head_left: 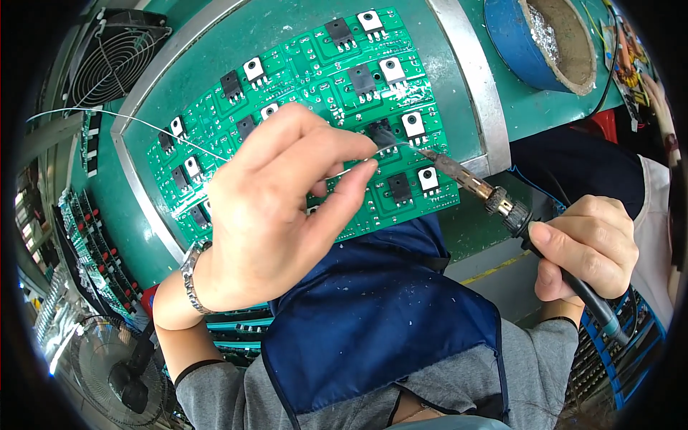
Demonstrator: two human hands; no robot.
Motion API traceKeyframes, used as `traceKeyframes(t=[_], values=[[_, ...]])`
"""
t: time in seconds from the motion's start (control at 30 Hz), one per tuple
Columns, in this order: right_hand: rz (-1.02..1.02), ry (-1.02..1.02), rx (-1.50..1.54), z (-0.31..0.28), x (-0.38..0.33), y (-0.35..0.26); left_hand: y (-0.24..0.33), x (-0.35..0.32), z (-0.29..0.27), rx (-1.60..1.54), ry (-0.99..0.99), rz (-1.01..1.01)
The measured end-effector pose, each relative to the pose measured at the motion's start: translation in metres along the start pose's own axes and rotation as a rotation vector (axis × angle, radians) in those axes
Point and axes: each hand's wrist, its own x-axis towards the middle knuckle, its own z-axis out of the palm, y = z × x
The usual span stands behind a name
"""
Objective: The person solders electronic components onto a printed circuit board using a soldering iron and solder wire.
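Note:
A green circuit board [315, 79] lies on the bench in front of me, with several black and white-faced transistors in pairs along it. My left hand [276, 193] is closed in a pinch over the board's middle, holding a thin solder wire [172, 133] that trails off to the left. My right hand [591, 247] grips the black handle of a soldering iron [494, 201] past the board's right edge. The iron's tip and the wire's end meet, or nearly so, at the legs of a white-faced transistor [413, 125]. The left hand hides part of the board.
Metal strips [479, 86] border the green bench top [444, 43]. At the far right stands a blue round container [527, 43] with silvery scraps inside. A black fan [118, 61] sits at the far left; racks of boards [97, 244] are below it. Another person's arm [658, 107] shows at right.

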Motion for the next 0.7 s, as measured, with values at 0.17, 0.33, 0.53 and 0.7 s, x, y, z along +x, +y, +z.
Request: traceKeyframes(t=[0.17,0.33,0.53,0.7], values=[[0.005,-0.016,-0.013,-0.002,-0.003,0.002,0.001,0.003,0.009,0.052,-0.009,0.074],[0.012,-0.027,-0.008,-0.001,-0.003,0.005,0.0,0.003,0.013,0.06,0.004,0.086],[0.007,-0.029,0.002,0.0,-0.001,0.009,-0.002,0.003,0.017,0.06,0.015,0.094],[-0.01,-0.014,0.003,0.002,-0.001,0.011,-0.001,0.003,0.019,0.058,0.012,0.081]])
